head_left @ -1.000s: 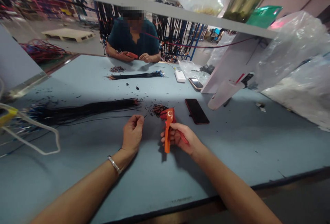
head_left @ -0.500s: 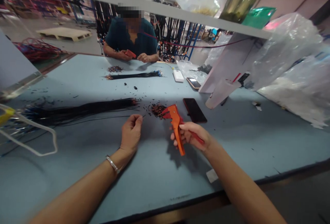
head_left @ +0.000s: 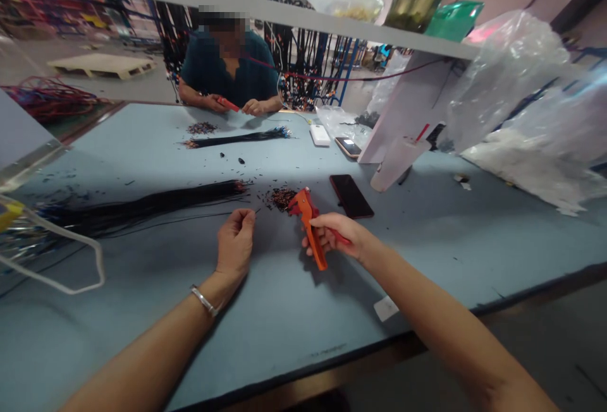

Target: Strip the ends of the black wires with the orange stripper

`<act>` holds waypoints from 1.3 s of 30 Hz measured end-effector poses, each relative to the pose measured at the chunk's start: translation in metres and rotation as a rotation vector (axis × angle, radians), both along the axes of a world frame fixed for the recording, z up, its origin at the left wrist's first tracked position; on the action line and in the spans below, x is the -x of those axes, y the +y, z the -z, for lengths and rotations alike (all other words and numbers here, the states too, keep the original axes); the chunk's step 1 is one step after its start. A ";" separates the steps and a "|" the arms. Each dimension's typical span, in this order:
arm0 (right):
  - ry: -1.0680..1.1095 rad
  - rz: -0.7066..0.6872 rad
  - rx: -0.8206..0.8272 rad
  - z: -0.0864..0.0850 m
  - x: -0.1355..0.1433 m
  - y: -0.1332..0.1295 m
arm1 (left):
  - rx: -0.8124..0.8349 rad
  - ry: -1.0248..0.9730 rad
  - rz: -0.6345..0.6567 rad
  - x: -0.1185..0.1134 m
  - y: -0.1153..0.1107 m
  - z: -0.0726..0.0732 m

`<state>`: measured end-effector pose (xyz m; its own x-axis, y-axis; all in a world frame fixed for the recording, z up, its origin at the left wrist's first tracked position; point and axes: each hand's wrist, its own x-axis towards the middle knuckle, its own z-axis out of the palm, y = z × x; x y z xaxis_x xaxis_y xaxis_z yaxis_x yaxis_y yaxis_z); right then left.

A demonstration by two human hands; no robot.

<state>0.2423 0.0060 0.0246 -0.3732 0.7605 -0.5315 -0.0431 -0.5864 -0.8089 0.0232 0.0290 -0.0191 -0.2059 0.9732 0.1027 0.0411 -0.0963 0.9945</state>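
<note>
Between the thumb and fingers of my left hand (head_left: 236, 241) is a thin black wire (head_left: 208, 216), its short end poking out to the right and its length trailing left. My right hand (head_left: 334, 235) is wrapped round orange and red wire strippers (head_left: 310, 222), jaws pointing up and left. A gap separates the jaws from the wire's tip. Just behind the jaws lies a small pile of cut insulation bits (head_left: 281, 197). A thick bundle of black wires (head_left: 156, 203) with copper-coloured ends stretches across the table to the left.
A dark phone (head_left: 351, 196) lies beyond my right hand. A plastic cup (head_left: 392, 162) leans by the white panel (head_left: 403, 96). Opposite, a person (head_left: 230, 71) holds a red tool near a smaller wire bundle (head_left: 237, 138). A white bent rod (head_left: 97, 260) stands at the left.
The whole view has shifted slightly. The strippers have moved a little nearer my left hand, and their handles look closer together. The wire stays pinched in my left hand.
</note>
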 end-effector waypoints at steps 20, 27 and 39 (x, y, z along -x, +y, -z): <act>-0.245 -0.038 -0.059 -0.007 -0.017 -0.010 | 0.012 -0.065 0.021 -0.002 0.001 -0.004; -0.247 -0.037 -0.095 -0.013 -0.008 0.012 | 0.022 -0.073 0.032 0.001 0.000 -0.004; -0.174 -0.014 -0.077 -0.006 -0.005 0.005 | -0.017 0.127 0.064 0.001 -0.001 -0.004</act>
